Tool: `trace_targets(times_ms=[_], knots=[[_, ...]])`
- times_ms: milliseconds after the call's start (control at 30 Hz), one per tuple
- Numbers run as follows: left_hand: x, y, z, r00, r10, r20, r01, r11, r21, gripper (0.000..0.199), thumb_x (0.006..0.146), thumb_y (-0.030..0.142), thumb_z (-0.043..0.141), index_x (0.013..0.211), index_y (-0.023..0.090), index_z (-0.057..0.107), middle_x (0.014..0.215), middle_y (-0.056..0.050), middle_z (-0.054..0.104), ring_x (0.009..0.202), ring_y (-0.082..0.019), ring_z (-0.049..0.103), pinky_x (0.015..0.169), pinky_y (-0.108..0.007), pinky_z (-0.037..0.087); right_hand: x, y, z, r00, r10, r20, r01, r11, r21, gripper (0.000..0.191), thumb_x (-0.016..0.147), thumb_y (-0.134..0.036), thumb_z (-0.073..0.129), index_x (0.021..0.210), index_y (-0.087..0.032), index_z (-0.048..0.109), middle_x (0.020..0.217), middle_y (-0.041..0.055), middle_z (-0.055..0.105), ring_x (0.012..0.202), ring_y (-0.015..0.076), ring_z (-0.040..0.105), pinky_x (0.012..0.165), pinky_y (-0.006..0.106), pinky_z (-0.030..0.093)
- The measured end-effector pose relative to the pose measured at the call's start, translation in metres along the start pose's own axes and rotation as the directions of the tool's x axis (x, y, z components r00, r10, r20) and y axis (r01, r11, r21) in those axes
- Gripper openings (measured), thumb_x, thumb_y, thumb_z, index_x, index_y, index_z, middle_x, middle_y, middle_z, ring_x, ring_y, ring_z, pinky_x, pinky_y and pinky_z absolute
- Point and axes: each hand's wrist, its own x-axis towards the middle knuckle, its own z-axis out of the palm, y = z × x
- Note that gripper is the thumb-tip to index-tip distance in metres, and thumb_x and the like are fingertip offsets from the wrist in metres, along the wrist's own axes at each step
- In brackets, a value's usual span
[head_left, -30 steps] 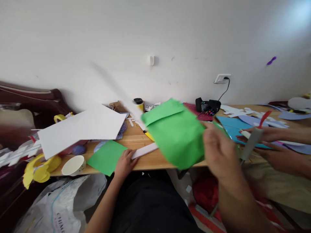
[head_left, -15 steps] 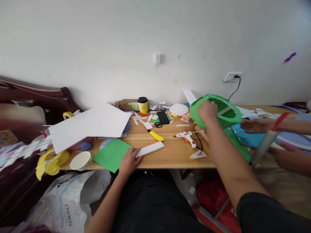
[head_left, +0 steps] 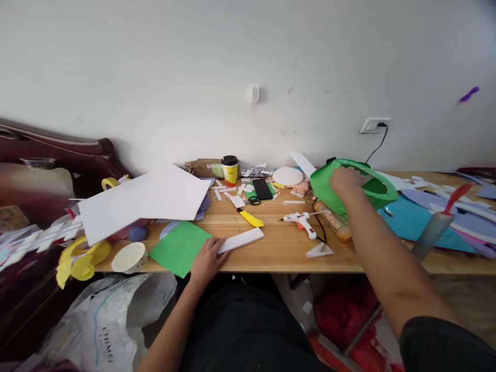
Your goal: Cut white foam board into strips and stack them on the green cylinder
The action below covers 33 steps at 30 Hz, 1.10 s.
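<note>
My left hand point(head_left: 209, 258) rests at the table's front edge, its fingers closed over the end of a white foam-board strip point(head_left: 244, 239). A square green sheet point(head_left: 181, 247) lies just left of that hand. Off to the right, my right hand point(head_left: 346, 183) grips the rim of a hollow green paper shape point(head_left: 325, 183) with a pale inner edge. Its fingertips are partly hidden inside the opening. Between the hands lie a white glue gun point(head_left: 304, 222), a folded white triangle piece point(head_left: 320, 250) and a yellow utility knife point(head_left: 251, 218).
A large white board point(head_left: 147, 199) covers the left side, near a white bowl point(head_left: 129, 257). Further back are a lidded cup point(head_left: 230, 170), a phone point(head_left: 262, 189) and scissors point(head_left: 253, 200). A red-tipped grey rod point(head_left: 434, 232) rises at the right. Blue sheets point(head_left: 418, 225) lie behind it.
My right hand and the green shape have shifted slightly right and down. Another person's hands and the green sheet below the shape have left view, uncovering an orange package. My left hand stays on the strip.
</note>
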Motion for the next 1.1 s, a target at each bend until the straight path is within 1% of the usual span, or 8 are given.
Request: trace_targets(times_ms=[233, 300, 433, 533, 633, 733, 933, 1100], knots=[[0.000, -0.003, 0.003, 1.000, 0.015, -0.019, -0.015, 1.000, -0.015, 0.040, 0.096, 0.041, 0.053, 0.132, 0.024, 0.055, 0.119, -0.008, 0.063, 0.115, -0.027, 0.056, 0.103, -0.047, 0.047, -0.006, 0.027, -0.015, 0.999, -0.004, 0.054, 0.006, 0.999, -0.033, 0.033, 0.089, -0.014, 0.049, 0.114, -0.002, 0.066, 0.120, 0.0381, 0.053, 0.113, 0.0344, 0.051, 0.082, 0.050, 0.031], [-0.001, -0.004, 0.004, 1.000, 0.005, -0.020, -0.005, 0.999, -0.033, 0.041, 0.096, 0.041, 0.054, 0.133, 0.024, 0.054, 0.121, -0.008, 0.064, 0.117, -0.028, 0.056, 0.104, -0.048, 0.047, -0.023, 0.027, -0.017, 0.999, -0.027, -0.018, 0.027, 1.000, -0.008, 0.034, 0.090, -0.017, 0.048, 0.114, -0.002, 0.066, 0.120, 0.0384, 0.052, 0.113, 0.0358, 0.049, 0.083, 0.051, 0.031], [-0.001, -0.006, 0.006, 0.999, -0.033, -0.026, 0.031, 0.995, -0.094, 0.041, 0.095, 0.039, 0.057, 0.132, 0.022, 0.055, 0.123, -0.009, 0.064, 0.118, -0.027, 0.057, 0.105, -0.047, 0.047, -0.097, 0.006, -0.001, 0.897, -0.343, -0.280, 0.398, 0.901, 0.170, 0.040, 0.096, -0.028, 0.042, 0.126, -0.011, 0.060, 0.116, 0.0258, 0.058, 0.110, 0.0310, 0.050, 0.091, 0.045, 0.036], [-0.002, -0.010, 0.006, 0.995, -0.068, -0.071, 0.055, 0.984, -0.168, 0.037, 0.094, 0.037, 0.058, 0.129, 0.024, 0.059, 0.125, -0.009, 0.064, 0.118, -0.025, 0.058, 0.105, -0.046, 0.047, -0.173, -0.020, 0.033, 0.805, -0.580, -0.122, 0.578, 0.724, 0.375, 0.035, 0.097, -0.033, 0.042, 0.122, -0.017, 0.061, 0.111, 0.0157, 0.064, 0.105, 0.0262, 0.056, 0.093, 0.040, 0.044], [-0.001, -0.012, 0.005, 0.993, -0.085, -0.077, 0.068, 0.978, -0.198, 0.037, 0.093, 0.035, 0.060, 0.128, 0.024, 0.059, 0.125, -0.009, 0.064, 0.119, -0.026, 0.059, 0.105, -0.047, 0.047, -0.239, -0.048, 0.071, 0.757, -0.654, -0.012, 0.573, 0.655, 0.492, 0.031, 0.096, -0.030, 0.043, 0.117, -0.018, 0.063, 0.110, 0.0144, 0.065, 0.106, 0.0271, 0.058, 0.095, 0.044, 0.047], [-0.001, -0.011, 0.004, 1.000, -0.006, 0.003, 0.007, 0.986, -0.165, 0.040, 0.093, 0.036, 0.060, 0.131, 0.024, 0.057, 0.127, -0.008, 0.064, 0.121, -0.026, 0.057, 0.107, -0.048, 0.045, -0.278, -0.072, 0.097, 0.725, -0.688, -0.024, 0.593, 0.606, 0.530, 0.031, 0.095, -0.024, 0.045, 0.119, -0.019, 0.063, 0.115, 0.0138, 0.063, 0.110, 0.0274, 0.057, 0.095, 0.046, 0.050], [0.002, -0.007, 0.002, 0.996, 0.063, 0.055, -0.058, 0.994, -0.097, 0.038, 0.095, 0.034, 0.059, 0.130, 0.023, 0.057, 0.124, -0.008, 0.065, 0.118, -0.025, 0.057, 0.107, -0.046, 0.043, -0.287, -0.086, 0.111, 0.696, -0.711, -0.101, 0.659, 0.575, 0.485, 0.020, 0.092, -0.021, 0.052, 0.106, -0.021, 0.067, 0.127, 0.0142, 0.056, 0.120, 0.0301, 0.052, 0.100, 0.054, 0.047], [0.004, -0.003, -0.002, 0.987, 0.136, 0.086, -0.132, 0.990, -0.052, 0.035, 0.096, 0.031, 0.056, 0.130, 0.023, 0.059, 0.122, -0.009, 0.064, 0.116, -0.026, 0.055, 0.107, -0.046, 0.043, -0.277, -0.076, 0.118, 0.688, -0.726, -0.017, 0.598, 0.554, 0.580, 0.017, 0.092, -0.015, 0.048, 0.096, -0.019, 0.064, 0.118, 0.0132, 0.062, 0.110, 0.0270, 0.058, 0.095, 0.050, 0.051]])
